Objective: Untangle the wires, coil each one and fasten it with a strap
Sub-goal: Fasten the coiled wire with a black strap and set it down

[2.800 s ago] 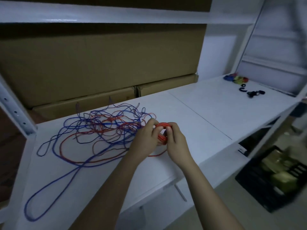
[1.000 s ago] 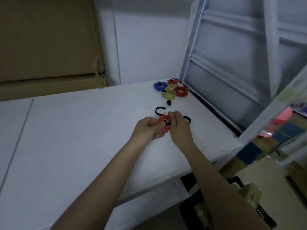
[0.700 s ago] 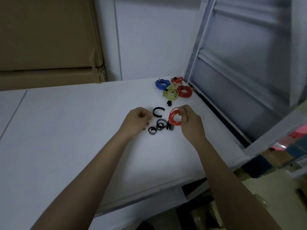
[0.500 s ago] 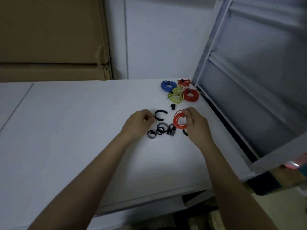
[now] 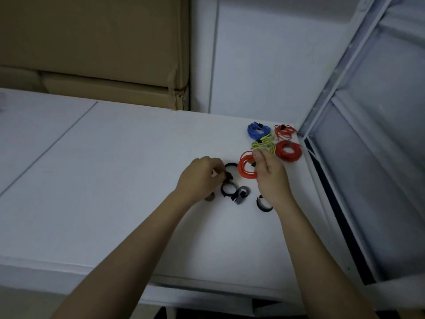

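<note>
My right hand (image 5: 269, 176) pinches a coiled orange-red wire (image 5: 244, 168) between thumb and fingers, held just above the white shelf (image 5: 128, 180). To its left, my left hand (image 5: 199, 178) pinches a black strap (image 5: 227, 174) at the fingertips. Several more curled black straps (image 5: 230, 189) lie loose on the shelf between and below my hands; one (image 5: 263, 204) lies partly under my right wrist. Strapped coils sit in the far right corner: blue (image 5: 258, 130), yellow-green (image 5: 263, 144), a thin red one (image 5: 284, 131) and a thick red one (image 5: 288, 152).
Brown cardboard boxes (image 5: 92, 54) stand behind the shelf at the left. A white metal rack frame (image 5: 345, 72) and grey panel close off the right side. The shelf's front edge runs below my forearms.
I carried the orange coil from the tangled wires to the strap pile on the right. My hands parted; the right keeps the coil, and the left has picked up a black strap.
</note>
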The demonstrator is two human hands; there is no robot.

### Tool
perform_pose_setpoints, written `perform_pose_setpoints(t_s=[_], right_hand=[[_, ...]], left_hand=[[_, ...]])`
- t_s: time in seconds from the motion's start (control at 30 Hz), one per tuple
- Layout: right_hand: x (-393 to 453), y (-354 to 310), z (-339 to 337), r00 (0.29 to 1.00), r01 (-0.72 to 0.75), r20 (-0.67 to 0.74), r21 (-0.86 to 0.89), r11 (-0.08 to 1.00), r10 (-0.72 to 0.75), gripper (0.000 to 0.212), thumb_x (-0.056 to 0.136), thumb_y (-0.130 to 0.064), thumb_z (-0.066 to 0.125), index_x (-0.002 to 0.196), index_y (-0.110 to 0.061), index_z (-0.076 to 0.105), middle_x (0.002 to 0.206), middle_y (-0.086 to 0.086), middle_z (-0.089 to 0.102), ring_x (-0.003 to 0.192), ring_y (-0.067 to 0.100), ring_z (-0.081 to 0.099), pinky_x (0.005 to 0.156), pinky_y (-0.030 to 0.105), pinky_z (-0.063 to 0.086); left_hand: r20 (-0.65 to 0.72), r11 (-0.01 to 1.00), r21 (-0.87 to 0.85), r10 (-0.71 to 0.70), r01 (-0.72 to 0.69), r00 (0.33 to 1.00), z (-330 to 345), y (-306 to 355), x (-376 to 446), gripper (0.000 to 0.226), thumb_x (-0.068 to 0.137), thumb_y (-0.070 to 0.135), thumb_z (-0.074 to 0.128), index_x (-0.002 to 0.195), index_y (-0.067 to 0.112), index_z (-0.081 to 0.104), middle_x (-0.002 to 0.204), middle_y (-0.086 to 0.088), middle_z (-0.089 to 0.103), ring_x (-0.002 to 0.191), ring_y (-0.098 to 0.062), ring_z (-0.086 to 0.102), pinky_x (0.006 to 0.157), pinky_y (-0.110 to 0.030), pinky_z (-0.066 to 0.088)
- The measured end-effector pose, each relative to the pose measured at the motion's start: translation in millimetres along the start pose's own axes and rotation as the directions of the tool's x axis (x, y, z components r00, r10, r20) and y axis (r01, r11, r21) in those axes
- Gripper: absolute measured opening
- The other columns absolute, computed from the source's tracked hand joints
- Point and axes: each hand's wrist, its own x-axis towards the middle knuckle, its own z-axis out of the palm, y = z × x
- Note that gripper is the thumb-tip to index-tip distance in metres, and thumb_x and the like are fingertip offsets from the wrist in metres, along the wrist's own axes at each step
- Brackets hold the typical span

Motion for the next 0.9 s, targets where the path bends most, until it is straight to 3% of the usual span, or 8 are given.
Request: perform_pose_setpoints(t_s=[0.07, 0.13, 0.33, 0.43, 0.6, 0.77, 0.9], right_hand=[[5, -3, -4, 0.998, -0.057, 0.009, 0.099, 0.993, 0.057, 0.024, 0.102, -0.03, 0.04, 0.086, -0.033, 0.058, 0.074, -0.016, 0.057, 0.071, -0.002, 0.051, 0.071, 0.02, 0.042], [11, -7, -7, 0.997, -0.078, 0.038, 0.153, 0.985, 0.073, 0.027, 0.102, -0.031, 0.04, 0.081, -0.032, 0.057, 0.064, -0.022, 0.055, 0.063, -0.005, 0.049, 0.071, 0.029, 0.042], [15, -20, -5, 0.987, -0.008, 0.158, 0.193, 0.981, -0.023, 0.038, 0.101, -0.029, 0.042, 0.066, -0.035, 0.056, 0.052, -0.015, 0.045, 0.05, -0.001, 0.039, 0.055, 0.023, 0.036], [11, -24, -1, 0.98, 0.006, 0.195, 0.214, 0.977, -0.048, 0.033, 0.102, -0.026, 0.042, 0.071, -0.027, 0.054, 0.05, -0.017, 0.046, 0.048, -0.003, 0.041, 0.049, 0.012, 0.034], [7, -32, 3, 0.973, -0.062, 0.229, 0.299, 0.952, -0.009, 0.032, 0.102, -0.025, 0.041, 0.076, -0.025, 0.059, 0.054, -0.021, 0.055, 0.051, -0.007, 0.049, 0.051, 0.007, 0.038], [7, -38, 1, 0.99, 0.021, 0.132, 0.263, 0.965, -0.057, 0.03, 0.102, -0.026, 0.041, 0.081, -0.033, 0.061, 0.057, -0.022, 0.052, 0.056, -0.006, 0.048, 0.063, 0.024, 0.044], [8, -48, 2, 0.96, 0.166, 0.189, 0.21, 0.963, -0.207, 0.028, 0.102, -0.014, 0.041, 0.091, -0.026, 0.065, 0.06, -0.028, 0.056, 0.06, -0.008, 0.053, 0.059, 0.006, 0.039]], left_hand=[[-0.11, 0.994, -0.11, 0.012, -0.024, 0.994, -2, 3, -2, 0.01, 0.094, 0.022, 0.055, 0.097, 0.019, 0.064, 0.092, 0.005, 0.068, 0.087, -0.015, 0.063, 0.073, -0.031, 0.05], [-0.176, 0.977, -0.211, -0.011, -0.026, 0.984, -6, 5, -2, 0.008, 0.094, 0.019, 0.054, 0.095, 0.02, 0.062, 0.086, 0.005, 0.07, 0.079, -0.012, 0.064, 0.071, -0.03, 0.052], [-0.227, 0.913, -0.403, -0.038, -0.058, 0.973, -13, 18, -2, 0.015, 0.093, 0.007, 0.055, 0.098, 0.014, 0.067, 0.077, 0.007, 0.069, 0.072, -0.01, 0.065, 0.06, -0.025, 0.056], [-0.28, 0.942, -0.309, 0.041, -0.13, 0.959, -14, 22, -2, 0.02, 0.091, 0.003, 0.055, 0.097, 0.012, 0.071, 0.076, 0.016, 0.063, 0.072, -0.005, 0.062, 0.062, -0.02, 0.054], [-0.359, 0.976, -0.159, 0.083, -0.149, 0.93, -17, 24, -3, 0.015, 0.089, 0.006, 0.058, 0.089, 0.013, 0.072, 0.067, 0.009, 0.062, 0.062, -0.01, 0.062, 0.062, -0.024, 0.051], [-0.278, 0.985, -0.16, 0.016, -0.062, 0.961, -24, 22, 0, 0.014, 0.09, 0.013, 0.058, 0.09, 0.018, 0.071, 0.066, 0.006, 0.067, 0.057, -0.007, 0.062, 0.061, -0.023, 0.052], [-0.262, 0.988, -0.125, 0.058, -0.094, 0.963, -29, 23, 1, 0.018, 0.086, 0.002, 0.056, 0.083, 0.014, 0.069, 0.054, 0.015, 0.055, 0.05, -0.004, 0.059, 0.053, -0.01, 0.042]])
